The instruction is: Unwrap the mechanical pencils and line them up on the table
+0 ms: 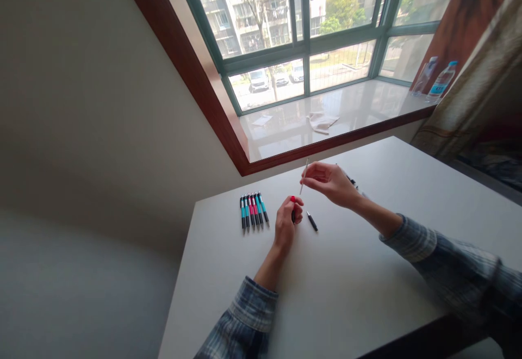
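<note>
My left hand is closed around a red pen barrel, whose red end shows above the fingers. Up and to the right of it, my right hand pinches a thin, pale pen refill between thumb and fingertips. The refill is held nearly upright, apart from the barrel. A black pen grip section with a metal tip lies on the table just right of my left hand. To the left, several teal and red-pink click pens lie side by side in a row.
The white table meets the wall below a windowsill. Dark pen parts lie partly hidden behind my right hand. A crumpled cloth and plastic bottles are on the sill. A curtain hangs at the right.
</note>
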The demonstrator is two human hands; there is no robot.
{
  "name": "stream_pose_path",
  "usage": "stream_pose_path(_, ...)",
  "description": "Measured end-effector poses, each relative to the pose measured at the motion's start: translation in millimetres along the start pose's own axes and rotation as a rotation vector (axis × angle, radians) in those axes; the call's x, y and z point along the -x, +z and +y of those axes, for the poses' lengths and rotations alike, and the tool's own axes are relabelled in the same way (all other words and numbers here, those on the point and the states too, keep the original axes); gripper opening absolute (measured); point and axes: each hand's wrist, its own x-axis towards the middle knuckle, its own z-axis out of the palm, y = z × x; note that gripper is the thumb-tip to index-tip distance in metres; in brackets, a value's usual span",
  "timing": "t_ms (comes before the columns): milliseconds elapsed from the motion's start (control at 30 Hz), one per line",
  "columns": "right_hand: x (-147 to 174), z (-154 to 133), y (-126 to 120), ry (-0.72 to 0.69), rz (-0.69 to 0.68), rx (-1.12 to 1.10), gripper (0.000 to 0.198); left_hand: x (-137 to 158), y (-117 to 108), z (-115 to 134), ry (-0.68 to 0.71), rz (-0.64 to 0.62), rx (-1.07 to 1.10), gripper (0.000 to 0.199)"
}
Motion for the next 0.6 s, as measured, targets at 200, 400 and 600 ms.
stream_pose_path(200,-35,-13,12,0.012,-0.34,0.07,0.024,-2,-14,-10,0.008,-0.014,0.061,0.025)
stream_pose_path(400,-39,-7,9,0.056,-0.404,0.113,0.019,-2,-15,-15,-0.026,0.019,0.104,0.026)
stream_pose_path(600,-36,-5,9,0.051,-0.408,0.103,0.02,0,-13,-15,-0.026,-0.001,0.072,0.027)
